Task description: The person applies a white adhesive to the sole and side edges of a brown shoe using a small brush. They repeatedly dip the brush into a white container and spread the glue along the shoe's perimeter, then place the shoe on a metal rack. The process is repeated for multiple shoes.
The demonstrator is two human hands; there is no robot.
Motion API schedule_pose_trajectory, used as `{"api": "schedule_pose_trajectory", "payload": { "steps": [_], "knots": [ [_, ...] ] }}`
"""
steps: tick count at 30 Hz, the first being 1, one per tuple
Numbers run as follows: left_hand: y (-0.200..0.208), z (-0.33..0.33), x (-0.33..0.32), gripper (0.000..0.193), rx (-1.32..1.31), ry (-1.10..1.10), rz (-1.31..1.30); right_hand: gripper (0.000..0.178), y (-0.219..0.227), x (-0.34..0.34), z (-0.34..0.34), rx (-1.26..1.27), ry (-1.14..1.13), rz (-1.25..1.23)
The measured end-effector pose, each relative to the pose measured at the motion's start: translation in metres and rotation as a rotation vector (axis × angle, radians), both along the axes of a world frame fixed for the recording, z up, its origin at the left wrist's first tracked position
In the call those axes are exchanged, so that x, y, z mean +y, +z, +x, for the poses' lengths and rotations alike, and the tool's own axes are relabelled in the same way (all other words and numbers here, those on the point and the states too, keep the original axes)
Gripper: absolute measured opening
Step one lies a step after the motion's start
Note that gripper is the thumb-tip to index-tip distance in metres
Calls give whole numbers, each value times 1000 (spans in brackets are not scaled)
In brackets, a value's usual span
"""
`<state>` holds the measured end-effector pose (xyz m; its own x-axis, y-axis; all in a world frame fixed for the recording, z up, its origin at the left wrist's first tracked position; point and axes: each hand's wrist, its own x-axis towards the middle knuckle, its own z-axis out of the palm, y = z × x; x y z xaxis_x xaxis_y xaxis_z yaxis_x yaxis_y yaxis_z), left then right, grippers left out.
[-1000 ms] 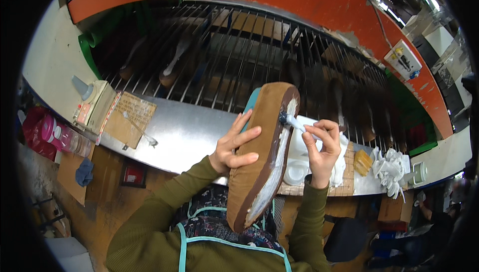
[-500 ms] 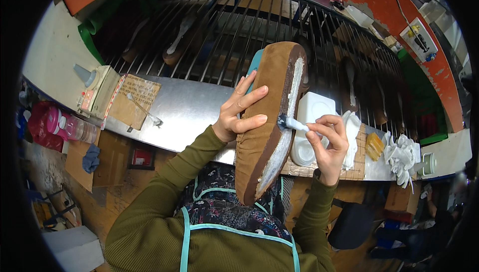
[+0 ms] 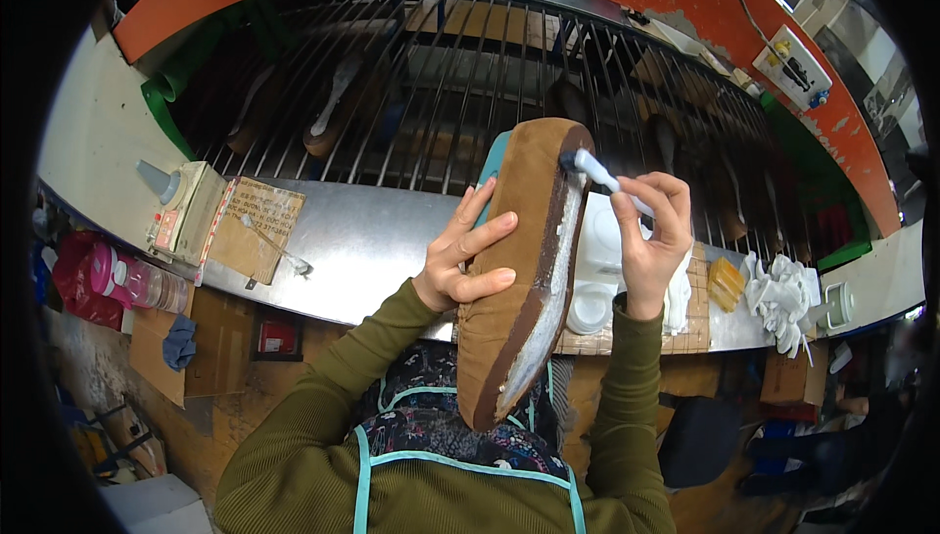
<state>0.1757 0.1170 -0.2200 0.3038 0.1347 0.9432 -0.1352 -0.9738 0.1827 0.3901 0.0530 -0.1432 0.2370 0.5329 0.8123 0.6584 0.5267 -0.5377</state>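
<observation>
A brown suede shoe upper (image 3: 519, 211) stands tilted on a turquoise shoe last (image 3: 493, 167), its dark-edged underside turned to the right. A whitish coating (image 3: 548, 304) runs along that underside. My left hand (image 3: 465, 265) grips the shoe from its left side, thumb and fingers spread over the suede. Between the thumb and fingers of my right hand (image 3: 654, 250) is a pale-handled brush (image 3: 599, 170). The brush's dark bristles touch the underside near the toe end. Behind the shoe, partly covered, stands a white plastic container (image 3: 599, 250) with a round white cap (image 3: 590, 309).
Beyond the metal bench (image 3: 362, 231) lies a barred rack (image 3: 441, 93) with more shoes under the bars. A cardboard piece (image 3: 259, 226) bearing another brush lies left. A yellow block (image 3: 726, 284) and white gloves (image 3: 778, 299) lie right. Another person's legs (image 3: 822, 451) show at lower right.
The brush in my right hand has moved up along the underside, from the middle to near the toe end. The shoe sits slightly lower in the picture, still in my left hand.
</observation>
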Motion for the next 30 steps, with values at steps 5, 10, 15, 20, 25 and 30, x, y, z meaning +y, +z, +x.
{"api": "schedule_pose_trajectory", "payload": {
  "steps": [5,10,15,20,25,30],
  "knots": [
    [4,-3,-4,40,17,-10,-4,14,1,-12,5,23,135,-119],
    [6,-7,-4,39,43,15,-8,13,-3,-27,1,26,185,-205],
    [5,-6,3,38,-4,23,8,14,-10,-40,-5,78,239,-265],
    [0,-2,6,39,-64,80,16,14,-20,-55,-14,67,250,-277],
    [-1,-1,9,37,-78,114,19,15,-27,-69,-23,141,262,-273],
    [1,-2,3,30,-44,317,49,13,-43,-71,-38,376,50,-281]
  ]
}}
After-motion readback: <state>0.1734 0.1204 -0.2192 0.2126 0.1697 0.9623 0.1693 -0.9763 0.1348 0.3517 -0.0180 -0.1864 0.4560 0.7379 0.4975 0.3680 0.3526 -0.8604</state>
